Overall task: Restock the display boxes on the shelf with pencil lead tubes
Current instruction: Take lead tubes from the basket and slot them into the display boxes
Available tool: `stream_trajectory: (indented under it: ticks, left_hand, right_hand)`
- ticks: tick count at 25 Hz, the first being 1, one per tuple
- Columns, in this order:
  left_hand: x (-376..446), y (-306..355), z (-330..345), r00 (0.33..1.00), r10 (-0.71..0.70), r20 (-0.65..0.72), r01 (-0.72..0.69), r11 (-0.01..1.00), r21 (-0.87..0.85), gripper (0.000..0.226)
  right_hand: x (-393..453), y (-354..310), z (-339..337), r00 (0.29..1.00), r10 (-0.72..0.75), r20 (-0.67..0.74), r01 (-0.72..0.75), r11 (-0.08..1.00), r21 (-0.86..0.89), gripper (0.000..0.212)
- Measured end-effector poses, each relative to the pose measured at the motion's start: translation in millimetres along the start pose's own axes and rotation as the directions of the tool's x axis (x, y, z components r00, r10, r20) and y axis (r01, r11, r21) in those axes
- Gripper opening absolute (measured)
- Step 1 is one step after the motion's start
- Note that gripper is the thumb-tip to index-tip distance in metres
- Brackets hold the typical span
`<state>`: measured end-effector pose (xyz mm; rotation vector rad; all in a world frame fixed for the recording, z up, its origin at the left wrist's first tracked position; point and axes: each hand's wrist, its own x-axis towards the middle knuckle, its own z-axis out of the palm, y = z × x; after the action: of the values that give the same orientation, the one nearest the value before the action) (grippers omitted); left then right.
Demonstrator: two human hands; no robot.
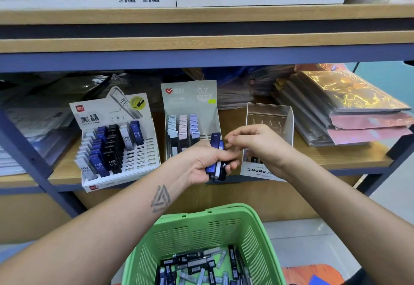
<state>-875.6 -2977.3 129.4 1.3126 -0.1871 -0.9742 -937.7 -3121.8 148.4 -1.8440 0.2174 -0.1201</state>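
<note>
At the wooden shelf (pixel 336 159), left hand (pixel 201 161) grips lead tubes (pixel 216 161); right hand (pixel 257 143) pinches one.

Wooden shelf (pixel 201 43), blue frame (pixel 22 150), tiled floor (pixel 302 240)

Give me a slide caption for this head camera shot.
Left hand grips blue lead tubes; right hand picks one.

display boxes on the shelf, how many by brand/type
deli HB 0.5 box, white card: 1
0.7 box, grey-green card, pastel-capped tubes: 1
MONO box, clear plastic: 1
Total: 3 display boxes
</note>
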Motion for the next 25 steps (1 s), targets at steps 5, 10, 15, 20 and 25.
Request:
stream_trajectory:
  ticks: [5, 10, 15, 20, 25]
  left_hand:
    - [-1, -4, 0, 0.999, 0.029, -0.042, -0.026, 0.996, 0.090, 0.021]
    - [-7, -1, -4, 1.000, 0.007, 0.030, -0.008, 0.999, 0.048, 0.017]
    - [-16, 5, -8, 0.990, -0.023, 0.138, 0.034, 0.996, -0.080, 0.024]
    - [-16, 9, -7, 0.999, 0.012, 0.051, -0.013, 1.000, 0.005, 0.011]
    - [-4, 12, -2, 0.981, 0.167, -0.096, -0.156, 0.981, 0.113, 0.006]
  right_hand:
    - [6, 3, 10, 0.999, 0.052, 0.013, -0.051, 0.994, -0.096, 0.016]
    - [4, -1, 3, 0.982, 0.155, 0.112, -0.158, 0.987, 0.012, 0.012]
    - [9, 2, -9, 0.985, 0.167, 0.046, -0.172, 0.968, 0.182, 0.012]
    - [10, 3, -30, 0.992, 0.119, -0.029, -0.112, 0.976, 0.186, 0.013]
    - [0, -1, -46, 1.000, 0.009, 0.010, -0.008, 0.993, -0.117, 0.008]
